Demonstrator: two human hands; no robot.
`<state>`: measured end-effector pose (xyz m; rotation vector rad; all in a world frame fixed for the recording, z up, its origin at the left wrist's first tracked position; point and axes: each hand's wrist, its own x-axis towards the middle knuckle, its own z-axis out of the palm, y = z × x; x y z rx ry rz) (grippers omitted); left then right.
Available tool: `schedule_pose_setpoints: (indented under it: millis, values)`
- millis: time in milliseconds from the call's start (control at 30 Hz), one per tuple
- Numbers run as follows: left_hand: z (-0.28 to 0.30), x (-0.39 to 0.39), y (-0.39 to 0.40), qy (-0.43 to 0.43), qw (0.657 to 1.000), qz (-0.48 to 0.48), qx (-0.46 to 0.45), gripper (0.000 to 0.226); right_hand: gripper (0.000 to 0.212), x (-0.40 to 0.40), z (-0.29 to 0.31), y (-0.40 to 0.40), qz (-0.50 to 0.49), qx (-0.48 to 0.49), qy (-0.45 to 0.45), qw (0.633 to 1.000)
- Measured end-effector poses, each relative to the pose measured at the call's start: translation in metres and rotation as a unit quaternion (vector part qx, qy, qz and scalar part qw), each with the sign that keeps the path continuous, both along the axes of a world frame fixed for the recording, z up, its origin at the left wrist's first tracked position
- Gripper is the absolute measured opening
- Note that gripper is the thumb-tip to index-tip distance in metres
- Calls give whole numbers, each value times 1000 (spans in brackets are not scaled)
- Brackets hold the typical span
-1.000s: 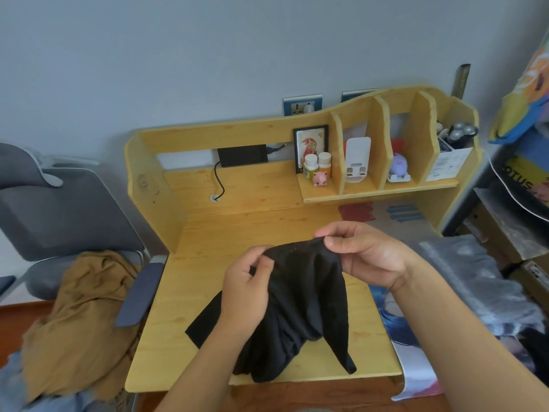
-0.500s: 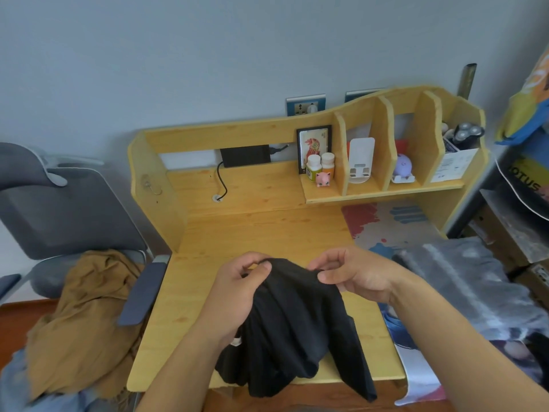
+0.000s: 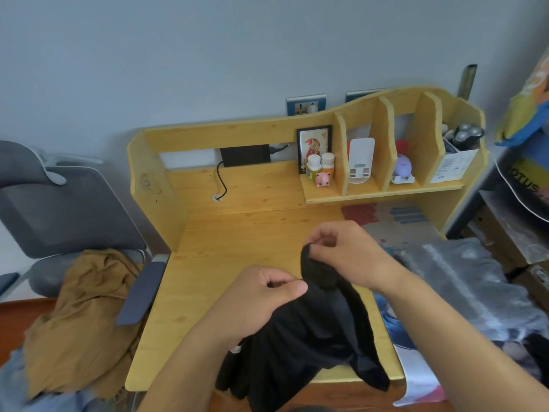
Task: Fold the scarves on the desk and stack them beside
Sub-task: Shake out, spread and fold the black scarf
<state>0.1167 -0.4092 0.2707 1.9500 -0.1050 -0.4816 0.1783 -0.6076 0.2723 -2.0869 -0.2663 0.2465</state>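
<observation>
Legible writing: only the letters "OTUS" on a yellow-and-black package (image 3: 525, 181), right of the desk (image 3: 237, 233); the print on the white box (image 3: 454, 165) in the hutch's right bay too small to read.

Desk front edge overhung by a black scarf (image 3: 312, 337), bunched and creased, matte, plain, its lower folds draped past that edge. Far half of the desktop bare wood up to the hutch shelf. Right part of the desk covered by a printed mat (image 3: 395, 218) with red and blue patches, and over it a grey patterned scarf (image 3: 463, 281) spilling off the right edge.

Left hand (image 3: 261, 301) above the near centre of the desk, fingers curled, thumb and forefinger pinched on the scarf's upper hem. Right hand (image 3: 344, 251) just beyond it, farther from the front edge, fingertips together and clamped on a raised corner of the same hem.

Left of the desk: a grey office chair (image 3: 68, 209), its armrest touching the desk side, a mustard-brown scarf (image 3: 80, 316) heaped over the seat.

On the hutch shelf: a framed tiger picture (image 3: 314, 147), two capped bottles (image 3: 320, 168), a pink pig figurine (image 3: 323, 179).
</observation>
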Motion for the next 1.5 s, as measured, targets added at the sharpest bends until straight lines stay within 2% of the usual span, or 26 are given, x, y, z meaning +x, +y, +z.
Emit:
schedule_pose_setpoints:
  millis: [167,233,367,467,533,567,633,667,700,733,800,833,867,900,933,1000,1067,1133,1267,1333,1367,1400,1433,1467,1500]
  values:
    - [7,0,-8,11,994,90,-59,17,8,-20,-5,14,-1,111,79,991]
    - [7,0,-8,21,991,112,-73,16,12,-22,-9,13,-23,117,95,988]
    - [8,-3,-7,32,993,88,-75,15,27,-12,-15,8,-77,-10,99,992]
    - [8,-4,-6,38,993,76,-80,16,28,5,-23,-7,-152,-121,89,977]
    - [8,-4,-4,42,993,80,-77,16,28,17,-30,-22,-267,-184,23,946]
    - [8,-3,-3,41,993,85,-69,16,24,22,-33,-32,-345,-199,-38,916]
    - [8,-4,-1,37,994,88,-61,17,18,26,-34,-54,-477,-165,-145,851]
    - [8,-4,1,38,994,86,-64,19,15,28,-34,-64,-509,-128,-171,834]
    - [8,-4,2,38,994,82,-67,20,11,31,-35,-72,-509,-97,-171,838]
    - [8,-4,4,36,994,79,-66,21,8,34,-35,-78,-464,-80,-146,870]
    - [10,-2,8,25,995,72,-57,22,24,40,-30,-82,-258,-98,-36,960]
    - [10,-1,11,17,997,61,-46,21,23,41,-26,-83,-137,-116,23,984]
    - [11,1,15,11,999,40,-32,20,17,41,-20,-83,-48,-129,62,989]
    - [14,2,20,10,1000,10,-19,19,11,43,-16,-85,-5,-135,69,988]
    - [17,2,25,14,999,-28,-12,19,10,45,-12,-87,-7,-128,59,990]
    - [23,2,34,31,994,-101,-10,19,16,54,-3,-90,-84,-100,18,991]
    - [25,1,37,43,988,-151,-5,17,26,64,3,-90,-188,-99,-28,977]
    - [21,-1,33,49,981,-189,15,16,32,76,4,-89,-241,-105,-57,963]
    - [9,-4,24,72,974,-214,26,18,40,97,1,-90,-297,-168,-59,938]
    - [8,-5,21,81,973,-216,27,21,37,105,-1,-88,-307,-203,-29,929]
    - [10,-5,20,84,973,-213,23,21,31,108,-3,-88,-304,-183,15,935]
    - [9,-5,19,87,975,-204,13,18,27,108,-4,-88,-288,-108,87,948]
    - [10,-5,19,89,978,-191,0,14,26,106,-5,-88,-259,13,172,950]
    - [12,-4,18,89,981,-174,-12,15,28,101,-6,-89,-234,109,238,936]
    - [13,-3,16,86,983,-160,-18,27,30,98,-10,-90,-201,172,279,923]
